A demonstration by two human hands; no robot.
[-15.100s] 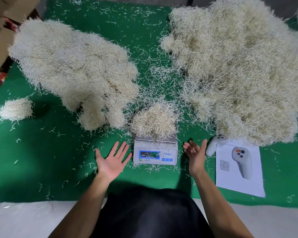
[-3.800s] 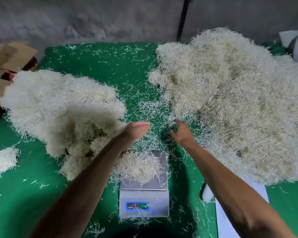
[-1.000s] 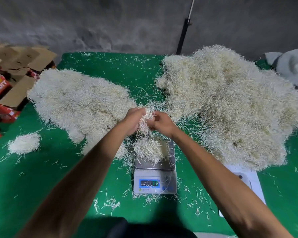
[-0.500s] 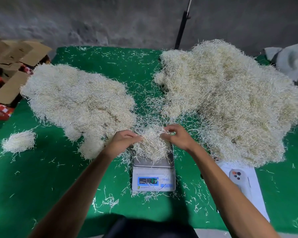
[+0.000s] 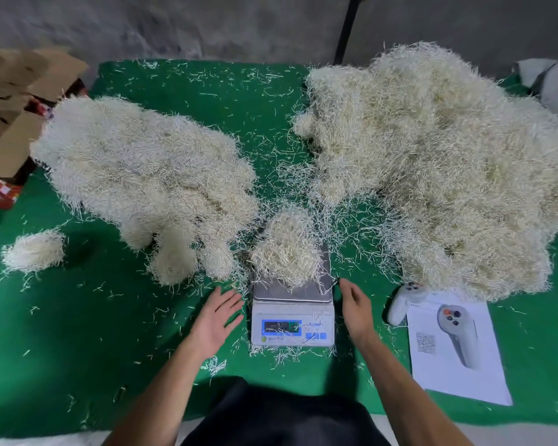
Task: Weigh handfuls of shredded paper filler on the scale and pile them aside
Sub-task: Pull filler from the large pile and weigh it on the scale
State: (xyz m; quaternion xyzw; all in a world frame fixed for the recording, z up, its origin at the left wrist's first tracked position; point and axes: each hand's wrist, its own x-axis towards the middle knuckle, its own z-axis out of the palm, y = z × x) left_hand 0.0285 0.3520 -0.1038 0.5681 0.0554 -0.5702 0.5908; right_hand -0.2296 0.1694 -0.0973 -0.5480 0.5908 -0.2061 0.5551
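Scale [image 5: 292, 312]: white, lit blue display, stood at near centre of green mat [image 5: 78, 333]. Handful of shredded paper filler [image 5: 287, 252] sat heaped on its pan. Left hand [image 5: 214, 320]: just left of scale, fingers straight and spread, holding nothing. Right hand [image 5: 355, 309]: just right of scale, fingers loosely extended, holding nothing. Left pile [image 5: 149, 178] and larger right pile [image 5: 438, 169] lay behind. Small clump [image 5: 33, 251] lay far left. White controller [image 5: 403, 302] lay beside printed sheet [image 5: 458, 352], right.

Matt green cloth is covering the tabletop [image 5: 116, 320]. The scale [image 5: 292, 320] is showing a white plastic body under a smooth, dully shining metal pan, and the shredded paper filler [image 5: 287, 249] is sitting dry, rough and wiry.
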